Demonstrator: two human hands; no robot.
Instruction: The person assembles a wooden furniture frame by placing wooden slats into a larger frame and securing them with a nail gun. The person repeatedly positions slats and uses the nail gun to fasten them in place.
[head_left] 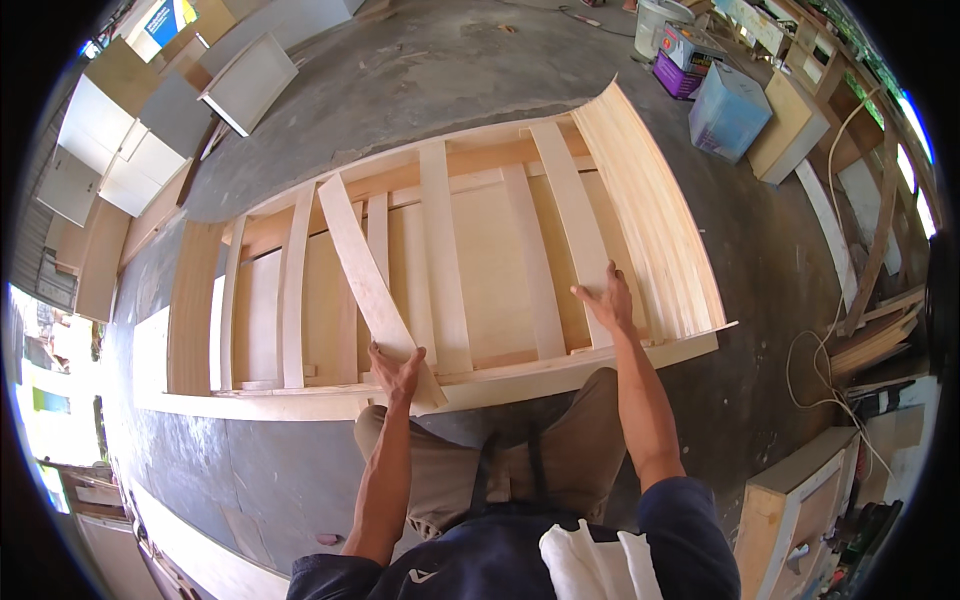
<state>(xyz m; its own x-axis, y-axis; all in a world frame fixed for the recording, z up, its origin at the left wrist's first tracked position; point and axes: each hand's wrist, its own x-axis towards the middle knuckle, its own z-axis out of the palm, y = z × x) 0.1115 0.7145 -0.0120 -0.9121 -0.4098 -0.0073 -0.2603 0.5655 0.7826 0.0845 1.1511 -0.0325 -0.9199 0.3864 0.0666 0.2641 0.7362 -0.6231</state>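
Note:
A long pale wooden frame (300,405) lies on the floor before my knees, with several slats crossing it. My left hand (397,374) grips one loose-looking wooden slat (362,262) near its close end, thumb on the right edge and fingers on the left. That slat lies slanted over the frame, and its near end sticks out past the front rail. On the right, my right hand (607,302) spans another wooden slat (572,200), thumb at one edge and fingers at the other. Its palm hides the near part of that slat.
A wide pale board (650,190) closes the frame's right end. Boxes (730,110) and a white bucket (662,22) stand far right. White cabinet panels (130,165) lean at the left. A cable (825,375) and a wooden cabinet (800,520) are at the near right.

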